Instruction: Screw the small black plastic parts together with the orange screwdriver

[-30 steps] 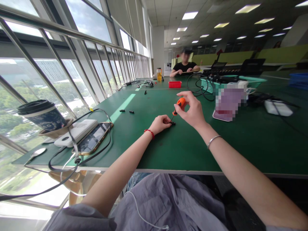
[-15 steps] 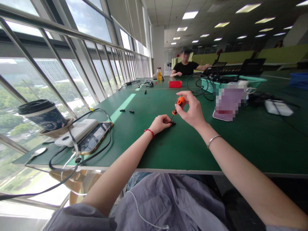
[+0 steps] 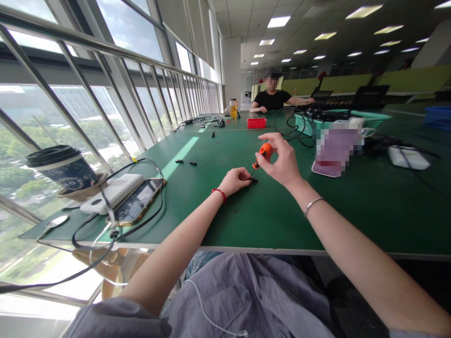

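Observation:
My right hand (image 3: 282, 157) grips an orange-and-black screwdriver (image 3: 265, 150) by its handle, thumb and fingers around it. The thin shaft slants down to the left, its tip at a small black part (image 3: 253, 180) on the green table (image 3: 282, 220). Pinched fingers of my left hand (image 3: 237, 181) hold that part against the tabletop. What kind of part it is, I cannot make out. Two similar black pieces, one (image 3: 179, 161) beside the other (image 3: 192, 163), lie farther off to the left.
At left stand a lidded paper cup (image 3: 65, 171), a white power bank (image 3: 112, 193), a phone (image 3: 136, 203) and looping cables. Farther back are a red tray (image 3: 256, 123), a yellow-filled jar (image 3: 233, 108) and a teal basket (image 3: 305, 124). A person (image 3: 271, 99) sits across; another phone (image 3: 334, 152) leans at right.
The screwdriver handle has turned slightly in my right hand. My left hand and the black part stay put. Across the table, the person's arm has reached slightly farther right.

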A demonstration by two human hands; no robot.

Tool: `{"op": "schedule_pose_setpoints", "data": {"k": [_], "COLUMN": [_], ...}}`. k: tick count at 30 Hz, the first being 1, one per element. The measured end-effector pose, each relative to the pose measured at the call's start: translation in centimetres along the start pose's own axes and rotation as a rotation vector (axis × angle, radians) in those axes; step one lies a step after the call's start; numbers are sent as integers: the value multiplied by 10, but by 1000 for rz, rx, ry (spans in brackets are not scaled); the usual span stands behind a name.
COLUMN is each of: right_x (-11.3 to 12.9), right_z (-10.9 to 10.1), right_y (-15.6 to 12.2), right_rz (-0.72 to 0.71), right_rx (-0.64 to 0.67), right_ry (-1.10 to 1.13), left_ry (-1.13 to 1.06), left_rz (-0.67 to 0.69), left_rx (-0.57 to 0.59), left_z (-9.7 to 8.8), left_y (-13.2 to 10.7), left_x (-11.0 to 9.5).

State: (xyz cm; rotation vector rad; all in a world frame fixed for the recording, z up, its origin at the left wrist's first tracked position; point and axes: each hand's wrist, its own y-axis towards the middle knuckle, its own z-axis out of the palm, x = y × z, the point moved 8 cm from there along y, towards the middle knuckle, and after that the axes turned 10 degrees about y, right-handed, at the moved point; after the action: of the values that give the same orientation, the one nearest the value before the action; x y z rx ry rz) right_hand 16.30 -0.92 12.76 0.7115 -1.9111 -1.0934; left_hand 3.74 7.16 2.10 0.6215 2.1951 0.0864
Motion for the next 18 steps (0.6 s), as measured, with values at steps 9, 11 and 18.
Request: {"op": "schedule_pose_setpoints", "data": {"k": [9,11,18], "right_x": [1,3,-4], "right_z": [-3,-2,-4], "right_y": [-1,0,1], "right_rz": [-14,-24,31], "right_rx": [-16,-7,-24], "right_ry": [-7,2,-38], "left_ry": [0,-6,-15], "left_rz": [-7,-2,4], "left_rx": [7,2,3], "left_z": [0,0,1], "left_y": [-1,-1,1], "left_x": [-1,-1,3]}}
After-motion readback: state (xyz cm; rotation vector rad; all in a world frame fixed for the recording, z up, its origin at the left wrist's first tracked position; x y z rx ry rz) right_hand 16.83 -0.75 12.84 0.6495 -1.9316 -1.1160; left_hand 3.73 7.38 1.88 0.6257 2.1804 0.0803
